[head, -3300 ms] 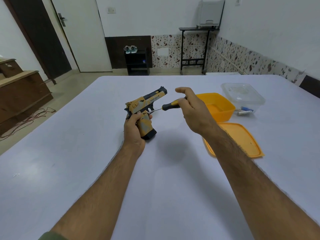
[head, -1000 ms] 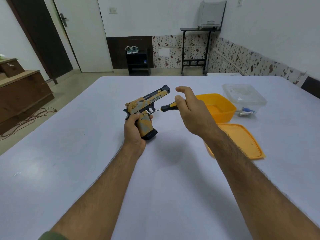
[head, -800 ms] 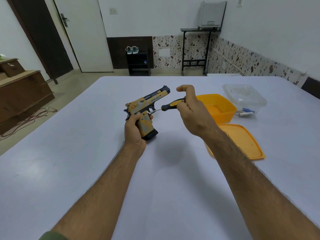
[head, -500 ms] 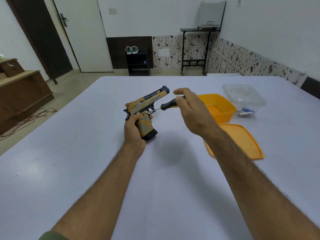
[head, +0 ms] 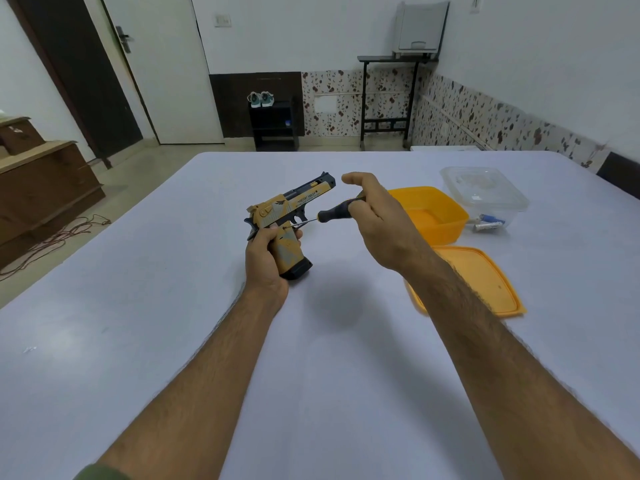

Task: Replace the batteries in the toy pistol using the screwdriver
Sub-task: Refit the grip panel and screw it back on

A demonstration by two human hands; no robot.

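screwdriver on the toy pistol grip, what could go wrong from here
The screwdriver is held only by the right hand's fingertips, index finger lifted, so its tip could slip off the screw toward the left hand gripping the toy pistol. The pistol is held above the table, so a freed screw could drop and roll away.

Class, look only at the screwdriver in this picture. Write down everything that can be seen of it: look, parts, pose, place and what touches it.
The screwdriver has a black handle with a yellow-orange stripe and a thin, bare metal shaft. It lies nearly level above the table, tip lower and pointing left. The right hand holds the handle's far end in its fingers, index finger lifted. The tip meets the toy pistol at the top of its grip, just above the left hand.
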